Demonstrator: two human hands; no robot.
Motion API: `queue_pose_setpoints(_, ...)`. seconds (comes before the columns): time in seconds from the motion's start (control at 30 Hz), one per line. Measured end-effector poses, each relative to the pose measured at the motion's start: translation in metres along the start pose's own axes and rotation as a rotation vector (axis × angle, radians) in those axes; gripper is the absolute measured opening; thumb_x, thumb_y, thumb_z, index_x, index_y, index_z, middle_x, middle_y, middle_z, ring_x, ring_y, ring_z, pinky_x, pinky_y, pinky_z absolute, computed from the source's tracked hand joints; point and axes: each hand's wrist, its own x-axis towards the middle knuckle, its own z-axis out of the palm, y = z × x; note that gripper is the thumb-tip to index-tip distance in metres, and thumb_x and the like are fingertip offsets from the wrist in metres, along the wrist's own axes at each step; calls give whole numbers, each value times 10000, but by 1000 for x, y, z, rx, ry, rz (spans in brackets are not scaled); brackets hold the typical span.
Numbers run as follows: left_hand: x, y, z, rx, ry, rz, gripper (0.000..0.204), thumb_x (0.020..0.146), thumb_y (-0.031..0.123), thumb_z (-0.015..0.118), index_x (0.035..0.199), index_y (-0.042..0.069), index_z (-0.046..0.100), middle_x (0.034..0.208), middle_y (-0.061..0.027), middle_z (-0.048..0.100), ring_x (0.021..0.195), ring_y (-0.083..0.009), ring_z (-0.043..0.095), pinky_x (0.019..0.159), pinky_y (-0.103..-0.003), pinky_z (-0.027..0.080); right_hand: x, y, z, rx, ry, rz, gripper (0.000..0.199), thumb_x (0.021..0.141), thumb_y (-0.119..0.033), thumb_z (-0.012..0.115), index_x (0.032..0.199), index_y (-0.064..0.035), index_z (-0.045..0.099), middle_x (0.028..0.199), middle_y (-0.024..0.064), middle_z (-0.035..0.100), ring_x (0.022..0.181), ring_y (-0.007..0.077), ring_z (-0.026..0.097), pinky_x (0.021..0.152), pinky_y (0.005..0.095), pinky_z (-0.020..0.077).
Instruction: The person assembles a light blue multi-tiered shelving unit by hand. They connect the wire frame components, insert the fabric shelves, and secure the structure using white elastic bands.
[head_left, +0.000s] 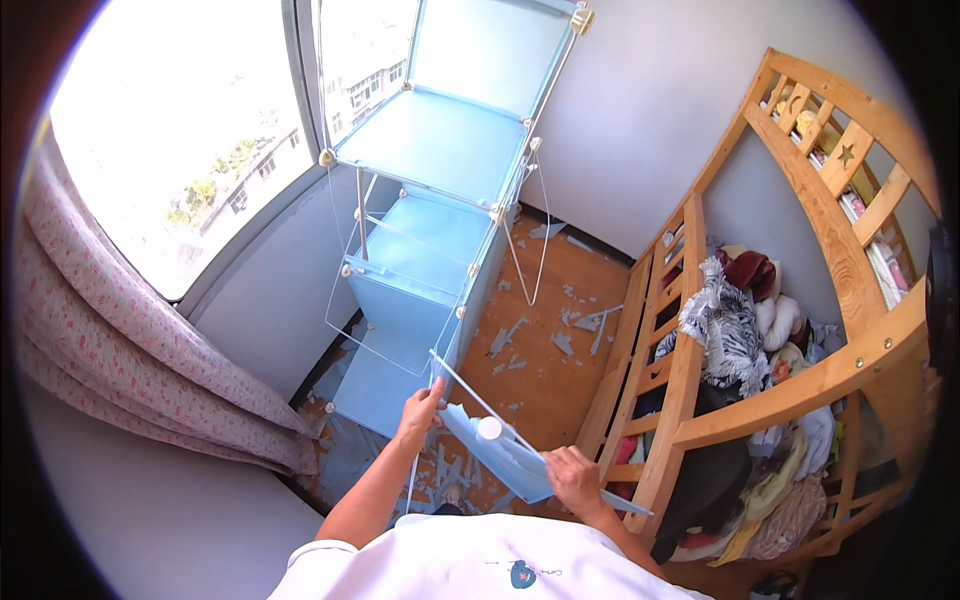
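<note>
My right hand (572, 480) is closed round the long pale edge of a light blue plastic panel (505, 462), which hangs tilted in front of me. A round white knob (489, 428) sits on the panel near that edge. At the panel's upper left end, my left hand (424, 408) has its fingers curled with the thumb up, beside a thin white rod that shows above and below it. Just beyond stands a tall light blue shelf unit (430, 140) with white connectors at its corners. Thin wire door frames (540, 240) hang from its sides.
Torn blue and white scraps (510, 335) litter the brown floor (530, 385). To the right, a wooden bunk bed (700, 400) holds heaped clothes and blankets (745, 310). A bright window (180, 150) and a pink floral curtain (130, 300) are at the left.
</note>
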Motion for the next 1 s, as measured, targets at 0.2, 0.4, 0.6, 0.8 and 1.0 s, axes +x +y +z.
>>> queue_pose_setpoints(0.2, 16, -28, 5, -159, -26, -142, 643, 725, 603, 605, 1070, 62, 555, 904, -60, 546, 629, -134, 489, 538, -290, 335, -31, 0, 6, 7, -59, -115, 184, 729, -36, 614, 911, -40, 632, 746, 44, 557, 704, 203, 551, 580, 316, 482)
queue_pose_setpoints(0.4, 15, -48, 16, -175, 85, -87, 296, 759, 301, 638, 914, 52, 602, 821, -49, 562, 577, -136, 487, 497, -288, 351, -55, 13, 5, 52, -105, -195, 212, 707, -28, 606, 918, -27, 629, 754, 57, 567, 714, 216, 556, 584, 320, 479)
queue_pose_setpoints(0.6, 13, -54, 12, -378, 128, -74, 201, 861, 177, 507, 939, 22, 610, 763, -55, 581, 562, -191, 577, 508, -325, 480, -84, 31, 27, 20, -131, -159, 168, 715, -23, 578, 879, -38, 610, 740, 77, 549, 719, 234, 567, 565, 328, 489)
queue_pose_setpoints(0.8, -20, -29, 35, -474, 64, -29, 261, 934, 246, 439, 931, 17, 564, 743, -73, 586, 664, -233, 644, 620, -363, 531, -109, 58, 45, -25, -164, -53, 125, 690, -12, 549, 806, -53, 573, 750, 85, 524, 746, 251, 561, 571, 358, 491)
queue_pose_setpoints(1.0, -69, -25, 66, -545, -111, -49, 252, 929, 257, 458, 951, 28, 560, 769, -71, 619, 791, -235, 658, 676, -333, 525, -126, 82, 28, -49, -112, 55, 146, 659, -20, 554, 792, -68, 588, 776, 75, 527, 777, 260, 554, 586, 378, 483)
